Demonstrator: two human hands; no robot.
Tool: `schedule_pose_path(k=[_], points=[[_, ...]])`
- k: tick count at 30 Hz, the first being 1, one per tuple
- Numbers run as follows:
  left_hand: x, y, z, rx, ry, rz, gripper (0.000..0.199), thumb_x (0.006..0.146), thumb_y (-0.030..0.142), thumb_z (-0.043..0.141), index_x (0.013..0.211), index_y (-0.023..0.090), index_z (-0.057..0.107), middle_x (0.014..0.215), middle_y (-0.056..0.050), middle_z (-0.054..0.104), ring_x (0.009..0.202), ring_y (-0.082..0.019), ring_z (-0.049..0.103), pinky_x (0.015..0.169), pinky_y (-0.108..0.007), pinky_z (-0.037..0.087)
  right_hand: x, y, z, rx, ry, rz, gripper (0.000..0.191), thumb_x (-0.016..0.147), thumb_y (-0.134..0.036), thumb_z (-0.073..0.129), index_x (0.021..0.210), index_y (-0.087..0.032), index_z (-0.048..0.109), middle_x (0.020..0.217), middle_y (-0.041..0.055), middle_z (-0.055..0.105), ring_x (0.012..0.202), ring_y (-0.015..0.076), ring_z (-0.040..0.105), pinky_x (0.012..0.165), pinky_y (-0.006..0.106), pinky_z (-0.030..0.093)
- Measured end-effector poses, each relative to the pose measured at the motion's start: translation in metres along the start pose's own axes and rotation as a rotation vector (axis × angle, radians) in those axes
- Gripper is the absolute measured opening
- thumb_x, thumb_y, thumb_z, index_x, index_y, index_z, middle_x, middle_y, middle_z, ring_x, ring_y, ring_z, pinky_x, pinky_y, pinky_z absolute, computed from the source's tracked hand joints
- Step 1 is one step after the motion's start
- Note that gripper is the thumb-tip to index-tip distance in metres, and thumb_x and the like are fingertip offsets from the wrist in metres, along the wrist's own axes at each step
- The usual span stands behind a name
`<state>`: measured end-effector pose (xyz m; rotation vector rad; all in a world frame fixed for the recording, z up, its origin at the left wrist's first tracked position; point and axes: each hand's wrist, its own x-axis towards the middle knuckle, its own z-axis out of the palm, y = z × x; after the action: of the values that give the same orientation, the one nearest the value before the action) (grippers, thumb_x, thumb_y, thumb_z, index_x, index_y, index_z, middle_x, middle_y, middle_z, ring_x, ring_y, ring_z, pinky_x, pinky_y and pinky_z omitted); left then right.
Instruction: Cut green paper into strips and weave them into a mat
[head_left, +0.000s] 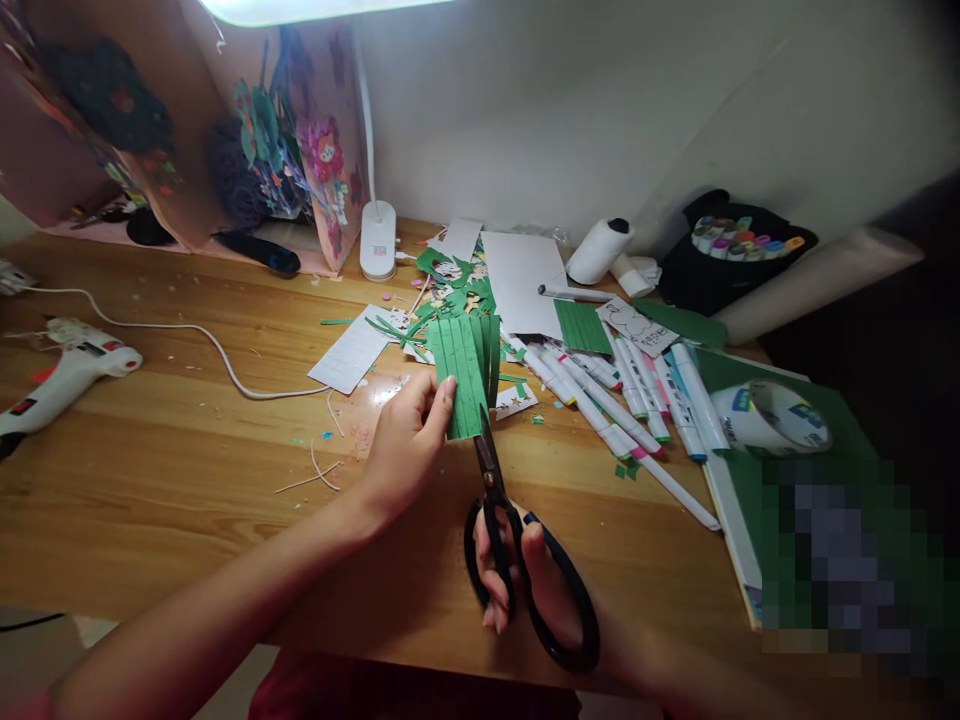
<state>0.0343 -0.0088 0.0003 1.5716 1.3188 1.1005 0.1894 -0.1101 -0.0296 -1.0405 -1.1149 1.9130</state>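
Note:
My left hand (409,435) pinches a piece of green paper (459,375) marked with several lengthwise lines; strips along its right side are cut and curl away. In my right hand (551,565) is a pair of black scissors (491,478), with fingers and thumb through the handle loops. The blades point up and away from me, and their tips meet the lower right edge of the paper. Whether the blades are fully closed is hard to tell. Both hands are above the wooden table.
Behind the paper lie green scraps (457,285) and a white card (521,280). Several markers (600,400) spread to the right, near a tape roll (772,415). A hot glue gun (71,365) lies at left, and a white power strip (379,240) stands by the wall.

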Motion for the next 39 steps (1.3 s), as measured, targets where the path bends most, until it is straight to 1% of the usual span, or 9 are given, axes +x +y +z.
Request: schedule_pose_path(k=[4, 11, 17, 23, 25, 29, 32, 35, 39], points=[[0.0, 0.001, -0.001, 0.018, 0.008, -0.009, 0.031, 0.092, 0.035, 0.04, 0.066, 0.02, 0.035, 0.062, 0.004, 0.032, 0.058, -0.011, 0.03, 0.053, -0.027, 0.024, 0.0, 0.003, 0.0, 0.019, 0.005, 0.017, 0.066, 0.075, -0.08, 0.03, 0.084, -0.017, 0.049, 0.056, -0.0051, 0.045, 0.044, 0.0067, 0.047, 0.045, 0.018, 0.042], [0.0, -0.001, 0.0, -0.008, -0.007, -0.042, 0.03, 0.092, 0.037, 0.04, 0.068, 0.02, 0.039, 0.064, 0.004, 0.034, 0.059, -0.011, 0.031, 0.054, -0.027, 0.025, 0.002, 0.005, 0.0, -0.003, 0.015, 0.044, 0.067, 0.074, -0.081, 0.028, 0.082, -0.018, 0.046, 0.052, -0.0074, 0.041, 0.038, 0.0051, 0.041, 0.041, 0.017, 0.04], [0.001, -0.001, 0.001, -0.014, -0.007, -0.057, 0.03, 0.093, 0.037, 0.038, 0.069, 0.02, 0.037, 0.066, 0.004, 0.034, 0.06, -0.012, 0.032, 0.055, -0.026, 0.026, -0.002, -0.017, 0.001, -0.155, -0.006, 0.097, 0.06, 0.079, -0.076, 0.03, 0.082, -0.018, 0.044, 0.057, -0.0063, 0.042, 0.042, 0.0054, 0.043, 0.044, 0.017, 0.043], [0.001, -0.002, 0.002, 0.035, -0.056, -0.049, 0.03, 0.094, 0.037, 0.034, 0.073, 0.019, 0.043, 0.068, 0.002, 0.042, 0.067, -0.014, 0.04, 0.062, -0.027, 0.032, 0.0, -0.041, 0.007, -0.19, 0.003, 0.172, 0.064, 0.071, -0.082, 0.033, 0.077, -0.019, 0.041, 0.056, -0.0068, 0.04, 0.042, 0.0057, 0.04, 0.044, 0.019, 0.04], [0.0, -0.003, 0.003, 0.046, -0.073, -0.031, 0.03, 0.095, 0.038, 0.033, 0.075, 0.019, 0.046, 0.07, 0.001, 0.046, 0.069, -0.015, 0.042, 0.064, -0.026, 0.033, 0.001, -0.039, 0.007, -0.202, -0.001, 0.168, 0.065, 0.072, -0.082, 0.032, 0.077, -0.018, 0.041, 0.056, -0.0065, 0.04, 0.043, 0.0059, 0.042, 0.046, 0.019, 0.04], [-0.004, -0.003, 0.005, 0.072, -0.111, -0.009, 0.031, 0.095, 0.04, 0.033, 0.079, 0.019, 0.05, 0.075, 0.0, 0.052, 0.07, -0.015, 0.045, 0.066, -0.026, 0.036, 0.003, -0.019, 0.005, -0.124, 0.043, 0.043, 0.069, 0.074, -0.082, 0.022, 0.082, -0.018, 0.044, 0.056, -0.0063, 0.042, 0.043, 0.0066, 0.044, 0.048, 0.02, 0.042], [-0.007, -0.003, 0.007, 0.063, -0.136, -0.004, 0.032, 0.095, 0.04, 0.032, 0.082, 0.018, 0.051, 0.077, 0.0, 0.053, 0.072, -0.015, 0.046, 0.067, -0.026, 0.036, 0.002, -0.011, 0.003, -0.083, 0.051, 0.034, 0.067, 0.076, -0.081, 0.022, 0.081, -0.018, 0.044, 0.057, -0.0054, 0.044, 0.043, 0.0069, 0.046, 0.047, 0.02, 0.04], [-0.008, -0.003, 0.008, 0.062, -0.127, -0.011, 0.033, 0.095, 0.041, 0.032, 0.081, 0.018, 0.051, 0.077, -0.001, 0.053, 0.071, -0.015, 0.046, 0.067, -0.027, 0.036, 0.001, -0.019, 0.003, -0.12, 0.061, 0.055, 0.063, 0.078, -0.078, 0.027, 0.08, -0.018, 0.044, 0.057, -0.0054, 0.044, 0.042, 0.0065, 0.045, 0.046, 0.019, 0.041], [-0.007, -0.004, 0.007, 0.02, -0.117, -0.013, 0.033, 0.094, 0.042, 0.033, 0.075, 0.019, 0.047, 0.076, -0.001, 0.053, 0.075, -0.016, 0.047, 0.069, -0.027, 0.038, 0.001, -0.034, 0.003, -0.224, 0.049, 0.085, 0.063, 0.076, -0.08, 0.029, 0.076, -0.018, 0.042, 0.054, -0.0056, 0.042, 0.04, 0.0067, 0.044, 0.042, 0.019, 0.038]])
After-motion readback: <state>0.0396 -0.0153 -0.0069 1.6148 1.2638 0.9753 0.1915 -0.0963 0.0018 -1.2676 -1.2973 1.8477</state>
